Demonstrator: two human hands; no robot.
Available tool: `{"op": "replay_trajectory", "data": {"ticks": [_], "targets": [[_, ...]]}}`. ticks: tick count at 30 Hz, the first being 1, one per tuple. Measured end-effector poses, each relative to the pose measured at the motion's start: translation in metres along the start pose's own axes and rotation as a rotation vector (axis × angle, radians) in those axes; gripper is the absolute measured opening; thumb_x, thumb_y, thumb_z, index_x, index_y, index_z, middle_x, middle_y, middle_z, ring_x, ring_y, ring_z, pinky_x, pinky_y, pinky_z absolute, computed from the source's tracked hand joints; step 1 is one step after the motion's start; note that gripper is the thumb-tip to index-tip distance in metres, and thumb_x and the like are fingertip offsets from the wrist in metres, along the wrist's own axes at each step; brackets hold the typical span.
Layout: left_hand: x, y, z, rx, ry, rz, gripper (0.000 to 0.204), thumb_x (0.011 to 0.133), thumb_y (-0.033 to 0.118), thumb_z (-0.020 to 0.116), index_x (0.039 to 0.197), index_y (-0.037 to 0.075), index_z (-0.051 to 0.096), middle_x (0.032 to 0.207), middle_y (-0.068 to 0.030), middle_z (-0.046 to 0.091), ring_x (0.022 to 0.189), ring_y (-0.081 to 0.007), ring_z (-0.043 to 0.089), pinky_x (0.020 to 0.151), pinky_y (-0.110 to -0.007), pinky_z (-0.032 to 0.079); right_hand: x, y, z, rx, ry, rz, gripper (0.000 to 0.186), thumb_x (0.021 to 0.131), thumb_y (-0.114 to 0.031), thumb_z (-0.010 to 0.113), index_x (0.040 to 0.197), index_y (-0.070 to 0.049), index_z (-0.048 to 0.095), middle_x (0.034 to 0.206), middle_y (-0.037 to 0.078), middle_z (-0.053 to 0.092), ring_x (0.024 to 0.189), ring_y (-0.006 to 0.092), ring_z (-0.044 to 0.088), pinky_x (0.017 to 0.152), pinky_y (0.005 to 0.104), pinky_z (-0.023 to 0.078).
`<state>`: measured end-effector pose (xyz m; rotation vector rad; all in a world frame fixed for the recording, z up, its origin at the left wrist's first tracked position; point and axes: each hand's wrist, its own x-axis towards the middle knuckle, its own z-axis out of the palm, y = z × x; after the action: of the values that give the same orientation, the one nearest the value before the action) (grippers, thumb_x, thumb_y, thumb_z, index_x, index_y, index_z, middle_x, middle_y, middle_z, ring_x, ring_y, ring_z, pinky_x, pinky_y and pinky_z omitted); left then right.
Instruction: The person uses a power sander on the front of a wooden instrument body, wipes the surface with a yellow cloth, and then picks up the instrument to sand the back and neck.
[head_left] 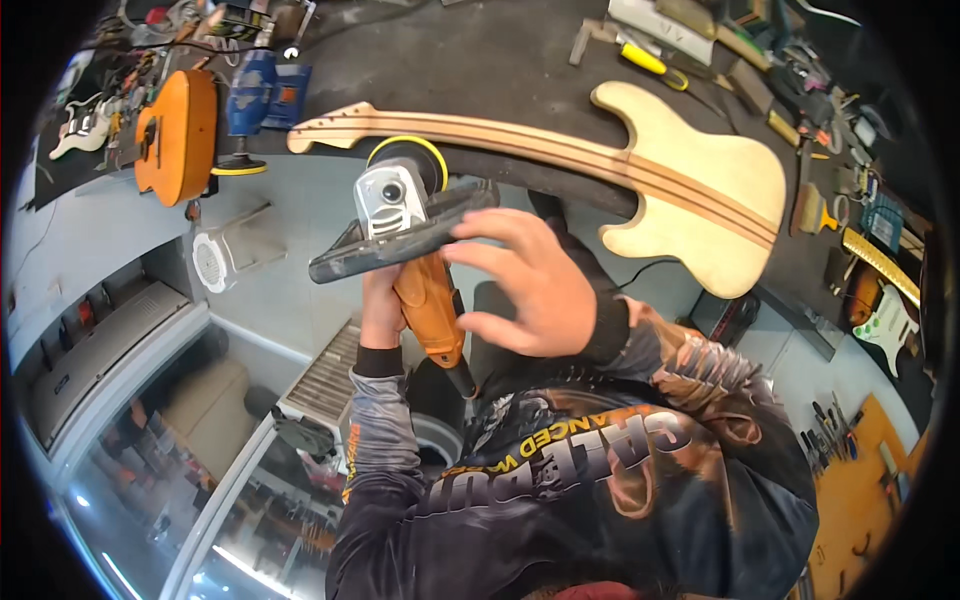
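An orange and silver polisher [430, 310], with a yellow-rimmed round pad [437, 160] at its head, is held up in front of my body. My left hand [382, 305] grips its body from the left; most of those fingers are hidden behind the tool. A black handle bar [385, 250] crosses the polisher below the silver head. My right hand [530, 285] is open, fingers apart, beside the bar's right end. Whether its fingertips touch the bar, I cannot tell. On the dark workbench [450, 65] beyond lies a pale unfinished guitar body [700, 190] with a dark-striped neck.
At the far left are an orange guitar [180, 140] and a blue tool [250, 95] with a yellow-edged pad. A yellow-handled tool [645, 60] lies at the back. A white stool [225, 255] stands below the bench. Brushes and hand tools crowd the right side.
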<state>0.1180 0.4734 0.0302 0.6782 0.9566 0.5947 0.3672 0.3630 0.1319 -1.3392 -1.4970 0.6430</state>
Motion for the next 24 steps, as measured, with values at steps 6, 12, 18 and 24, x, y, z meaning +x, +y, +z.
{"op": "replay_trajectory", "data": {"ticks": [6,12,18,24], "targets": [[0.020,-0.002,-0.010,0.150,0.089,-0.103,0.033,0.103,0.016,0.060,0.131,-0.002,0.063,0.127,-0.0131,0.068,0.114,-0.0242,0.069,0.096,-0.038,0.058,0.038,0.044,0.015,-0.016,0.035,0.056,0.062,0.075,-0.024,0.085,0.132,-0.013,0.065,0.130,0.011,0.062,0.121,0.0332,0.058,0.103,0.0503,0.043],[0.012,-0.035,-0.097,0.057,0.018,-0.149,0.041,0.103,0.029,0.064,0.131,-0.001,0.063,0.118,-0.0131,0.071,0.101,-0.0226,0.072,0.091,-0.041,0.060,0.007,0.152,-0.076,-0.850,-0.047,0.203,0.049,0.082,-0.027,0.082,0.125,-0.009,0.067,0.124,0.009,0.066,0.116,0.0331,0.061,0.103,0.0489,0.044],[0.022,-0.024,-0.057,0.272,-0.003,-0.086,0.062,0.091,0.021,0.082,0.141,-0.003,0.055,0.120,-0.0089,0.069,0.103,-0.0185,0.068,0.092,-0.038,0.057,-0.013,0.232,-0.142,-1.024,-0.078,0.416,0.069,0.089,-0.045,0.079,0.138,-0.002,0.059,0.124,0.019,0.064,0.117,0.0397,0.060,0.100,0.0464,0.048],[0.007,-0.041,-0.045,0.153,-0.067,-0.056,0.073,0.085,0.028,0.086,0.142,-0.004,0.053,0.129,-0.0142,0.068,0.114,-0.0254,0.068,0.099,-0.041,0.055,-0.015,0.240,-0.129,-1.039,-0.064,0.419,0.059,0.091,-0.039,0.078,0.134,-0.002,0.061,0.123,0.018,0.064,0.117,0.0393,0.059,0.101,0.0461,0.047]]}}
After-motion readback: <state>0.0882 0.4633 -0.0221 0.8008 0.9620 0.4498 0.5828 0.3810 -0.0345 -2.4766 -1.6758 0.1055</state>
